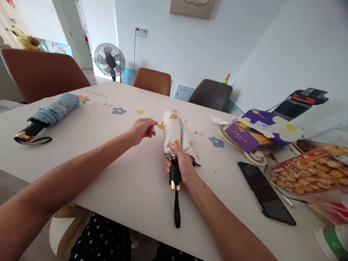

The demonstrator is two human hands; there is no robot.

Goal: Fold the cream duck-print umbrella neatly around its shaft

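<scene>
The right hand [184,165] grips the white umbrella [171,132] where its black handle [175,177] meets the folded cloth; a loose flap [188,142] hangs out to the right. The left hand [141,130], loosely curled, is near the umbrella's left side. On the tabletop [122,188], the blue umbrella [58,110] lies far left; a phone [266,194] and purple box [240,137] sit right. Beyond stands a fan [110,61].

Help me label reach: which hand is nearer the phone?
Right. The right hand, gripping the white umbrella, lies left of the phone; the left hand is farther left.
</scene>
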